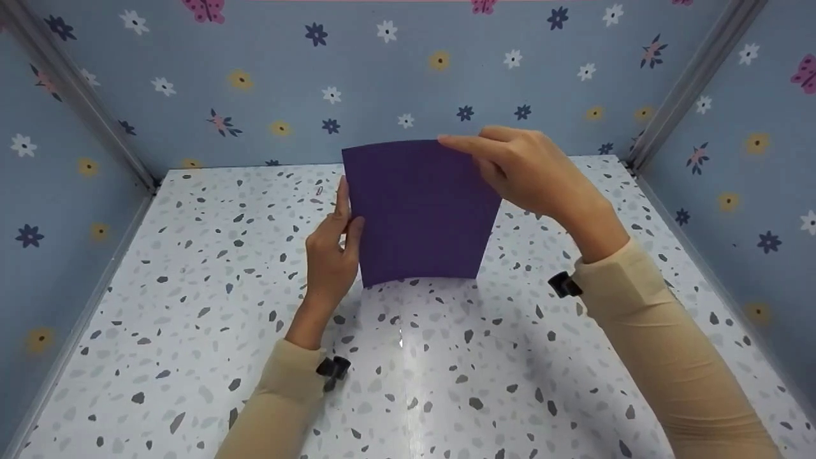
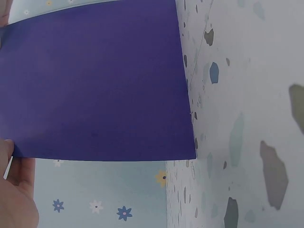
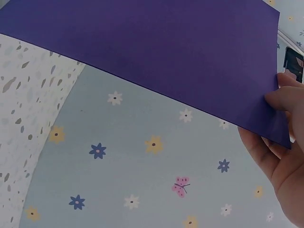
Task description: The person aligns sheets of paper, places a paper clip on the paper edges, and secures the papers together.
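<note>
A plain purple sheet of paper stands raised over the table, slightly bowed, its lower edge close to the tabletop. My left hand pinches its left edge, thumb in front and fingers behind; the left wrist view shows that same grip on the sheet at lower left. The top right corner is held by my right hand, whose index finger lies along the upper edge. In the right wrist view, the thumb presses the near face of the sheet while other fingers are behind it, partly hidden.
White speckled tabletop spreads under both arms. Blue flowered panels, including the back wall, enclose it at the back and both sides. A black clip sits at the right cuff, another black clip at the left.
</note>
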The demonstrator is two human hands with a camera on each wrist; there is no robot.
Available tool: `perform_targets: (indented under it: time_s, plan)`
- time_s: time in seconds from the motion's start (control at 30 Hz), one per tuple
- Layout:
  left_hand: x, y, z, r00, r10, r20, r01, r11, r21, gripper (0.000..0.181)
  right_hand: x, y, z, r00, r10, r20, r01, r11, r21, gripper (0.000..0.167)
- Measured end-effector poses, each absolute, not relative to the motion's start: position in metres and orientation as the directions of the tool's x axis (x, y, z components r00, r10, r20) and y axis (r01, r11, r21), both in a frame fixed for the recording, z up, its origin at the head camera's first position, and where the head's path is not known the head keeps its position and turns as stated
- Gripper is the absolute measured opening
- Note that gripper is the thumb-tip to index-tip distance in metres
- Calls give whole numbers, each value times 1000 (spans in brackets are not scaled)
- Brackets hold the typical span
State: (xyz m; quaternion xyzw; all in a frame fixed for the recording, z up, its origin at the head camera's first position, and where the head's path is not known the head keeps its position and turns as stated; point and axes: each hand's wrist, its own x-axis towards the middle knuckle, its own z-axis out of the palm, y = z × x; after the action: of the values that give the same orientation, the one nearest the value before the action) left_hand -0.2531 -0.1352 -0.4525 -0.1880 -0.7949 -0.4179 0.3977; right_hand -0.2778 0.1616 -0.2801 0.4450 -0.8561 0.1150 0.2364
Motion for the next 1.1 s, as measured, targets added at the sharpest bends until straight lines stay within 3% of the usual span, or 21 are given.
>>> perform_targets:
  time_s: [1.1]
  plan:
    - [-251,-136,-451,-631,-22,776,619,588,520,57,-280,175,-291,-477,-673,566,-830,556,-38,47]
